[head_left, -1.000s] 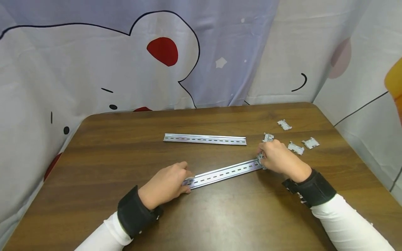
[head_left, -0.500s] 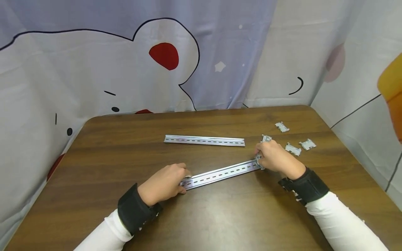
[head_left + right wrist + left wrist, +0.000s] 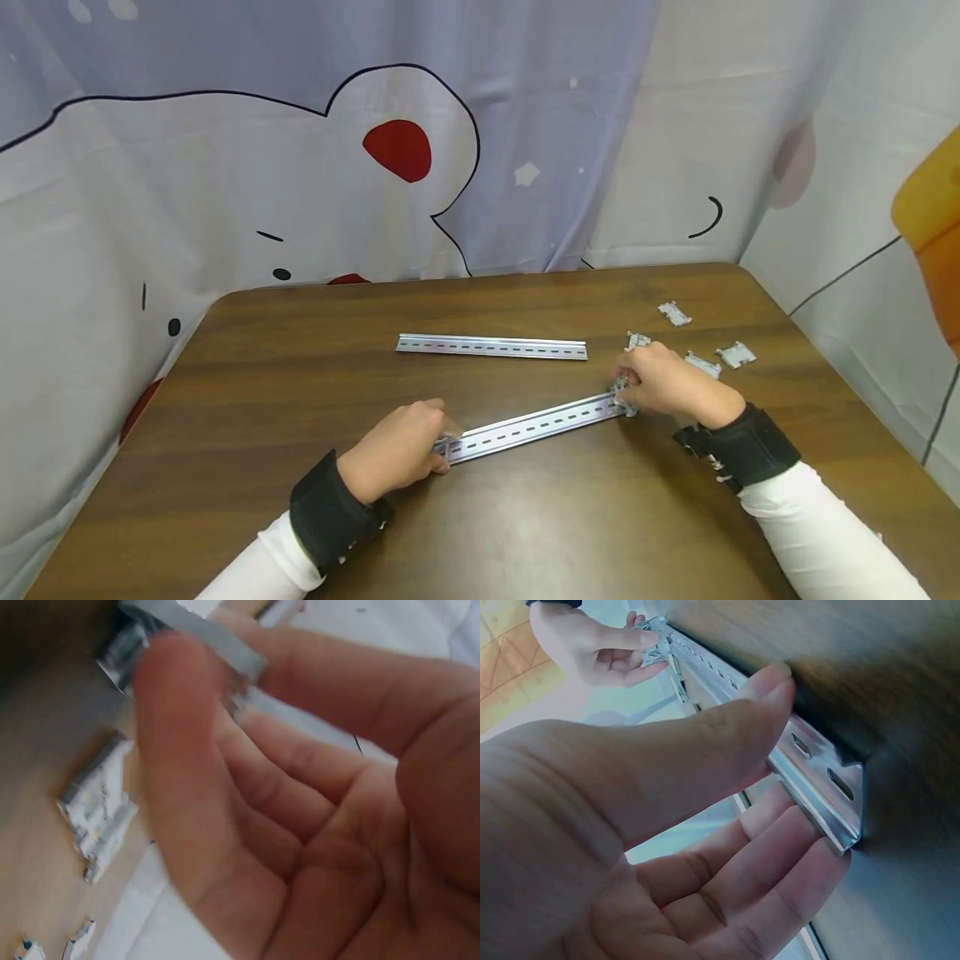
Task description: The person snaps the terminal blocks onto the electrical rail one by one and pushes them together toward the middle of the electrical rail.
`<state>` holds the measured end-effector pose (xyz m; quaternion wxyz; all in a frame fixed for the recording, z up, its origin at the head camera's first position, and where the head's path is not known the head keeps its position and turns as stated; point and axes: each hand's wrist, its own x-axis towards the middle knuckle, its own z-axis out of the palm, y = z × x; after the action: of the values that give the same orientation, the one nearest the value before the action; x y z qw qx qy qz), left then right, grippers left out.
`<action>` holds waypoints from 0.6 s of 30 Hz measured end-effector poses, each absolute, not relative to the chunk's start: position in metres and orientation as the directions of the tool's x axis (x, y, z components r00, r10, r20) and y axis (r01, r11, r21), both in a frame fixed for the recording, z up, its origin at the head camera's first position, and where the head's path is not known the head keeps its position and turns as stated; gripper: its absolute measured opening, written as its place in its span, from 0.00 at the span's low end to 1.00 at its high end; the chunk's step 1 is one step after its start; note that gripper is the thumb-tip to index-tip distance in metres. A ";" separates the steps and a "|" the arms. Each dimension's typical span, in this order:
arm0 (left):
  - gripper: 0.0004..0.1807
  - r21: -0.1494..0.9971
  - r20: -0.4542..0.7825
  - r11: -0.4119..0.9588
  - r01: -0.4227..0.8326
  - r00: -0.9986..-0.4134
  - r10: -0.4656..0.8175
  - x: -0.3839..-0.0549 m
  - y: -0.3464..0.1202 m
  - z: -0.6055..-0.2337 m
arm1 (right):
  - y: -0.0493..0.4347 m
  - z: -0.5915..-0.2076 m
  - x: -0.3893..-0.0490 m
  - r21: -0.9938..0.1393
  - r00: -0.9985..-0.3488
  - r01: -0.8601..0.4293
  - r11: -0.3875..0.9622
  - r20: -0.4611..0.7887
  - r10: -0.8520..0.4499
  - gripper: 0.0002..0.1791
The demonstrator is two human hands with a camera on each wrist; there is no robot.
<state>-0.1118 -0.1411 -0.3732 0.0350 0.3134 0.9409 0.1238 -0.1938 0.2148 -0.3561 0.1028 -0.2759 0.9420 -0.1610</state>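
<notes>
A slotted metal DIN rail (image 3: 532,427) lies slanted on the table. My left hand (image 3: 397,446) grips its left end; in the left wrist view the thumb lies across the slotted face and the fingers (image 3: 810,881) curl under the edge. At the right end of the rail, my right hand (image 3: 663,379) pinches a small grey terminal block (image 3: 622,396) between thumb and fingers. That block (image 3: 199,637) is blurred and partly covered by a finger in the right wrist view. Whether it is hooked onto the rail I cannot tell.
A second DIN rail (image 3: 491,347) lies farther back. Several loose terminal blocks rest beyond the right hand: one (image 3: 637,340) close to its fingers, another (image 3: 675,313) toward the back, one (image 3: 737,355) to the right. A printed curtain (image 3: 540,125) hangs behind the wooden table (image 3: 300,358).
Everything sits slightly lower in the head view, as the camera has tilted up. Both hands keep their holds on the rail and the block, with only small finger shifts.
</notes>
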 end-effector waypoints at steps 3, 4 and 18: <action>0.17 0.279 0.011 0.777 0.565 -0.811 0.585 -0.110 -0.141 -0.375 | 0.224 -0.348 -0.193 -0.451 -0.804 -0.435 0.780 -0.196 -0.562 0.17; 0.17 0.286 0.017 0.775 0.564 -0.811 0.584 -0.110 -0.142 -0.376 | 0.227 -0.346 -0.193 -0.478 -0.799 -0.416 0.774 -0.215 -0.562 0.19; 0.19 0.340 -0.022 0.805 0.486 -0.852 0.524 -0.113 -0.142 -0.377 | 0.254 -0.366 -0.222 -0.842 -0.679 -0.019 0.539 -0.385 -0.626 0.25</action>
<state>-0.1131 -0.1419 -0.3772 0.0573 0.2664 0.9482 0.1633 -0.2223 0.2543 -0.3660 0.3473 -0.2002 0.8054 -0.4367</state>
